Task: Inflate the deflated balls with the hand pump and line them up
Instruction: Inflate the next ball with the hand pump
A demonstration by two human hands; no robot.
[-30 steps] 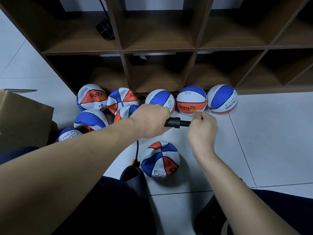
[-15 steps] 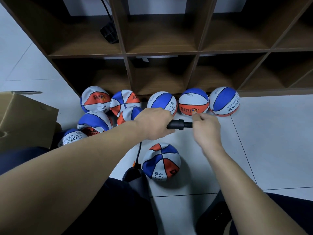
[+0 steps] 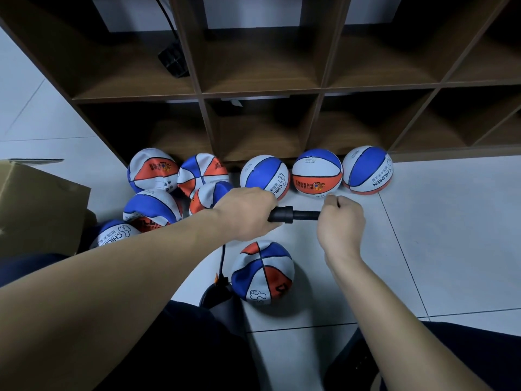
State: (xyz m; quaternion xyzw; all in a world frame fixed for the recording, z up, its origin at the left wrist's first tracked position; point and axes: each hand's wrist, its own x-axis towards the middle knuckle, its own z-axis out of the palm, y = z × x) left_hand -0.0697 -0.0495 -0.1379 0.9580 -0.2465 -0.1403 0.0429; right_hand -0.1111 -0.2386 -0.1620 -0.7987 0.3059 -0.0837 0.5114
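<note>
My left hand (image 3: 245, 212) grips the barrel of a black hand pump (image 3: 293, 215) held level above the floor. My right hand (image 3: 339, 224) is closed on the pump's handle end, with a short stretch of rod showing between the hands. A thin black hose (image 3: 222, 261) drops from the pump toward a partly inflated blue, white and orange ball (image 3: 263, 273) on the tiles below. Three round balls (image 3: 317, 176) stand in a row against the shelf base. Several crumpled, flat balls (image 3: 153, 206) lie heaped at the left.
A dark wooden cubby shelf (image 3: 259, 91) fills the back; a black adapter with a cable (image 3: 172, 60) lies in one cubby. A cardboard box (image 3: 36, 204) sits at the left. My knees in dark trousers (image 3: 180, 348) frame the near tiles.
My right hand has pulled the handle out to the right, baring more of the rod. The left hand and the ball below have stayed put.
</note>
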